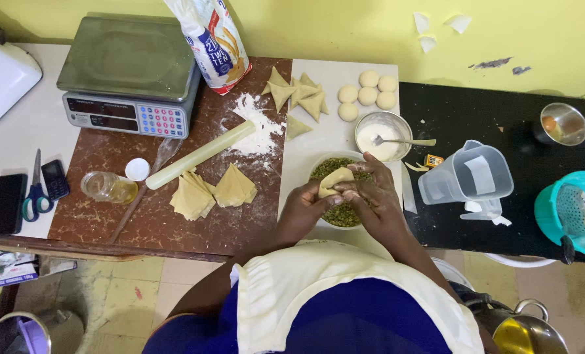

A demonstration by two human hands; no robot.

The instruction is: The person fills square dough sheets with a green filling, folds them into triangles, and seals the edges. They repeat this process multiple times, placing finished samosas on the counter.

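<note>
My left hand [303, 208] and my right hand [371, 193] meet over a bowl of green filling [345, 213]. Together they hold a pale folded pastry cone [335, 179], fingers pinched around it. The bowl's rim [315, 165] shows past my fingers. Just beyond the bowl stands a metal bowl of white paste [378, 141] with a spoon [407, 141] in it. Several folded triangular pastries [299, 95] lie on the white board further back, beside several round dough balls [368, 95].
Stacks of cut pastry sheets [214, 190], a rolling pin [201, 154], a flour heap [256, 124] and an oil jar [109, 187] lie on the brown board. A scale [128, 72], flour bag [210, 39], scissors [35, 190], two phones, clear jug [466, 174] and teal strainer [574, 210] surround them.
</note>
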